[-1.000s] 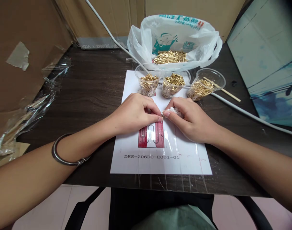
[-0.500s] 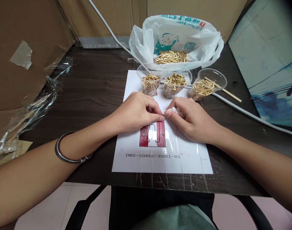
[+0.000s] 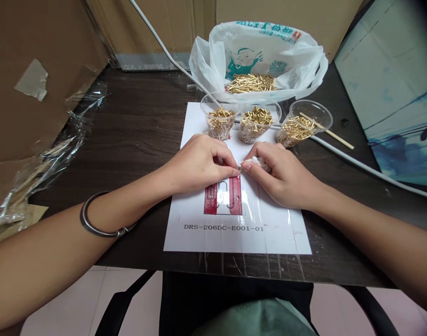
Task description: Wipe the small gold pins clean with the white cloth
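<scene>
My left hand [image 3: 206, 161] is closed in a pinch, thumb against fingers, over the top of a red-and-white printed pattern [image 3: 235, 198] on a white paper sheet [image 3: 188, 240]. A tiny piece seems to be at its fingertips, too small to name. Close on the right, my right hand [image 3: 278, 175] is closed around a crumpled white tissue [image 3: 257, 162], thumb and index finger pressed together. The two sets of fingertips nearly meet. Beyond my hands stand a left plastic cup [image 3: 219, 123], a middle plastic cup [image 3: 255, 126] and a tilted right plastic cup [image 3: 294, 128], each holding small gold-coloured metal pins.
Behind the cups, an open white plastic bag [image 3: 304, 74] holds many longer gold-coloured pins [image 3: 252, 83]. A wooden stick [image 3: 336, 135] leans out of the right cup. A white cable [image 3: 367, 168] crosses the dark table [image 3: 136, 107]. Cardboard panels [image 3: 157, 28] stand around the back and left.
</scene>
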`<state>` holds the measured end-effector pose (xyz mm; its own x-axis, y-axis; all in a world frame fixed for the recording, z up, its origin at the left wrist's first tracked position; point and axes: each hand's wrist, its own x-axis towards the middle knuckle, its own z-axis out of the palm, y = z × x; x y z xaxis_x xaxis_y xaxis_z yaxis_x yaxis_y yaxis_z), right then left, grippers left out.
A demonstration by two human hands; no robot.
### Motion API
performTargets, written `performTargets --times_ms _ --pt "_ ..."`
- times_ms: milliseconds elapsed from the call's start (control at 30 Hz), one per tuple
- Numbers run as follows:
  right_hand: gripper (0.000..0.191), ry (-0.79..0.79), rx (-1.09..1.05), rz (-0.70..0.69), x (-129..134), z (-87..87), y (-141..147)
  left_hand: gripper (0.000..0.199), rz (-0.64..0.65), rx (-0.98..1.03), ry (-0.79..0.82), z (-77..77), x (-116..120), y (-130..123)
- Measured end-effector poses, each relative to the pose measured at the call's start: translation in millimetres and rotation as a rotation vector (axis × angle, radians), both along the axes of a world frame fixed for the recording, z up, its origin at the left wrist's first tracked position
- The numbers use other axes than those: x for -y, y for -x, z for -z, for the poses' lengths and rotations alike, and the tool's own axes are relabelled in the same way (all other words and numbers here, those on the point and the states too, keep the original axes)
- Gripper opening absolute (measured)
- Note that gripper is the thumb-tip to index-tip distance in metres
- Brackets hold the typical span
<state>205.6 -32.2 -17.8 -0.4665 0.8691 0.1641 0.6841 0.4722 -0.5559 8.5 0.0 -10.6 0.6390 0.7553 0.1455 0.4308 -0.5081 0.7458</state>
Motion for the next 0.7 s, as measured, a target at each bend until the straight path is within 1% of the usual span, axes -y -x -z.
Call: performTargets --times_ms 433,700 --pt "0.022 -0.008 -0.019 -0.001 -0.5 0.2 1.4 0.011 0.005 0.006 -0.005 0.8 0.3 0.0" --pt "0.023 0.032 -0.067 0.008 -0.6 -0.3 0.9 0.01 0.01 0.008 -0.028 1.0 0.3 -0.9"
